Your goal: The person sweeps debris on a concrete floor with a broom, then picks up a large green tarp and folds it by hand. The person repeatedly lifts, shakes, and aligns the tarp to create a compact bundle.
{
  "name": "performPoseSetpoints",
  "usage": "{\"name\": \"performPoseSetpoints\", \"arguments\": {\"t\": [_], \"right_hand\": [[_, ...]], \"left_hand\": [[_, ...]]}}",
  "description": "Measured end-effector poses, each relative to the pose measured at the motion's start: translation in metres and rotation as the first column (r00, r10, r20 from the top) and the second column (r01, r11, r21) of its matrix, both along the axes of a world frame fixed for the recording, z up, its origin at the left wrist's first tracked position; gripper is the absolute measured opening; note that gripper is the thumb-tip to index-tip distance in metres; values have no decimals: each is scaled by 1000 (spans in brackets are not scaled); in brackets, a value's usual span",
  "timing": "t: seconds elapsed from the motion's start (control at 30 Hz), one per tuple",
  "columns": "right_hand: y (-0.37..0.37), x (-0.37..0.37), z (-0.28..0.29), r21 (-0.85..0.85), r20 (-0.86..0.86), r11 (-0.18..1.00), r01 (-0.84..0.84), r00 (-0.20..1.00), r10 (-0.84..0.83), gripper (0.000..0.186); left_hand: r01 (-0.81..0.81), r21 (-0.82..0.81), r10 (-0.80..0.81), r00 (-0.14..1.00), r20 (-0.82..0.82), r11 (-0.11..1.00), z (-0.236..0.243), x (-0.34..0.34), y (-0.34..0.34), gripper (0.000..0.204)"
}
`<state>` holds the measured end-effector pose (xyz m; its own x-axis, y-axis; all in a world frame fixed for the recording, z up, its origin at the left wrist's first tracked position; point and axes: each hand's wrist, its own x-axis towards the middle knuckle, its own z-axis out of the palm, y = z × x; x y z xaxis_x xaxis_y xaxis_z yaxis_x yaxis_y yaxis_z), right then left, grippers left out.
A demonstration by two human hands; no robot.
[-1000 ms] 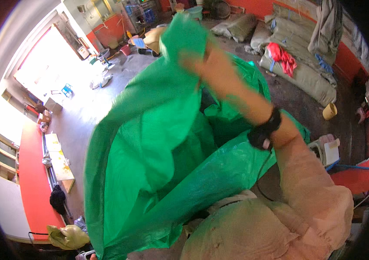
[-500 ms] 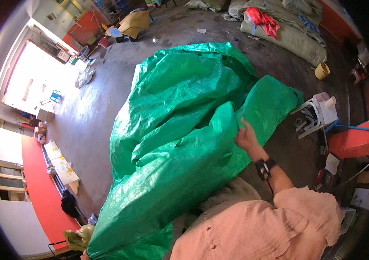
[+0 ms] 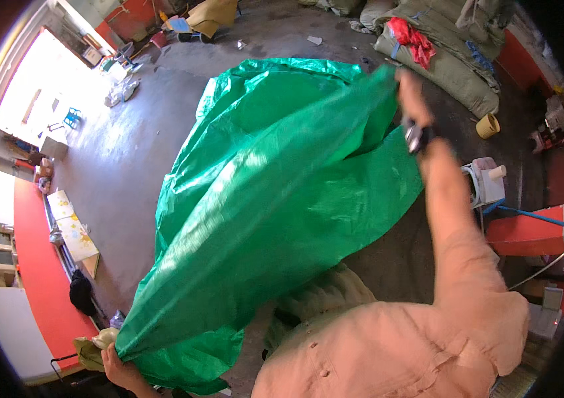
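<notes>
A large, crinkled green tarp (image 3: 262,205) stretches diagonally across the middle of my view over the grey floor. At lower left, my left hand (image 3: 116,365) grips a gathered corner of it, fingers closed. Up and to the right, my right hand (image 3: 409,93) is closed on the tarp's raised edge; motion blurs it. A band with a small device (image 3: 418,136) is on my right wrist.
Grey-green bundles (image 3: 434,79) with red cloth (image 3: 408,40) lie at upper right beside a yellow bucket (image 3: 487,127). A white chair (image 3: 484,182) and red panel (image 3: 524,235) are right. Boards (image 3: 75,235) lean by the left wall; a bright doorway (image 3: 33,83) is upper left.
My right hand dropped from high up, then rose again and outward to the upper right, stretching the tarp's near edge diagonally. My left hand has come further into view at lower left.
</notes>
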<state>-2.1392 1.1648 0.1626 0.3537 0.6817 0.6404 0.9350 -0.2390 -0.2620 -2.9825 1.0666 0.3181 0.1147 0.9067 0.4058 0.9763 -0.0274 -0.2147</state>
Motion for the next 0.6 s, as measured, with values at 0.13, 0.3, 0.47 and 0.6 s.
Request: {"name": "performPoseSetpoints", "arguments": {"t": [0.13,0.3,0.47,0.6], "right_hand": [[42,-3,275,383,-260,885,-266,888,379,17],[3,-79,250,539,252,811,-228,962,103,29],[-107,-112,-19,68,-832,970,234,550,-75,34],[-243,-191,-289,-116,-993,862,493,-62,-98,36]], "left_hand": [[28,87,-31,999,37,996,-13,-13,27,14],[-46,91,40,997,63,995,-8,-49,31,17],[-115,13,112,985,131,993,-17,-57,57,21],[85,22,-87,990,108,996,15,-73,86,26]]}}
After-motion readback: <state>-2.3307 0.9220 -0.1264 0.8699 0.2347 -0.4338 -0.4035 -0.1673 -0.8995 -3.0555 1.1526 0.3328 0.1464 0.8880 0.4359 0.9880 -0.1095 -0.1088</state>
